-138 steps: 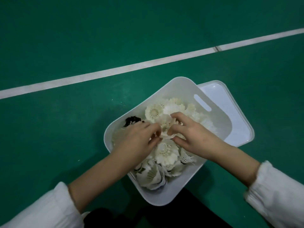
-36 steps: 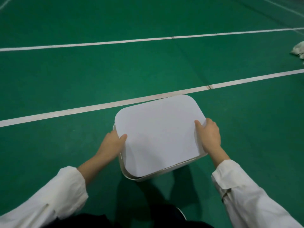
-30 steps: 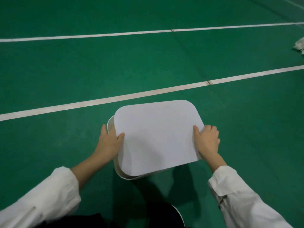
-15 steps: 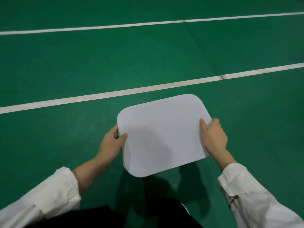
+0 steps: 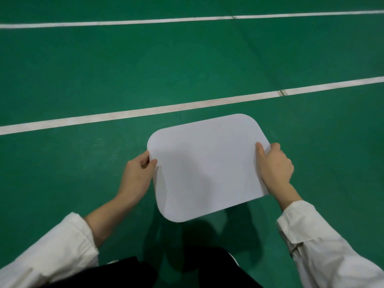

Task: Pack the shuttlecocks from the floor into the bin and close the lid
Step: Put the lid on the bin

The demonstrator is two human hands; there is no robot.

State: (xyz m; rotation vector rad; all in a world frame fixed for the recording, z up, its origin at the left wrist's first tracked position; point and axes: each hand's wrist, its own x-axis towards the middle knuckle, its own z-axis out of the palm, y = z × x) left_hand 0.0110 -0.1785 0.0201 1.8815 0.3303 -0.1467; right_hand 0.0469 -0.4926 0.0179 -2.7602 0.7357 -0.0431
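Note:
A flat white lid [image 5: 205,165] with rounded corners covers the white bin completely; the bin body and the shuttlecocks inside it are hidden beneath it. My left hand [image 5: 138,175] grips the lid's left edge, thumb on top and fingers curled under. My right hand [image 5: 274,166] grips the right edge the same way, thumb on the lid's top. No shuttlecock shows on the floor.
Green court floor [image 5: 62,173] lies all around. A white line [image 5: 145,110] runs just beyond the lid, and a second white line [image 5: 124,22] crosses farther back. My dark trousers [image 5: 145,273] fill the bottom edge.
The bin was open and my hands were among the shuttlecocks; now the lid covers it. In the last second the bin's rim vanished under the lid and both hands kept hold of its edges.

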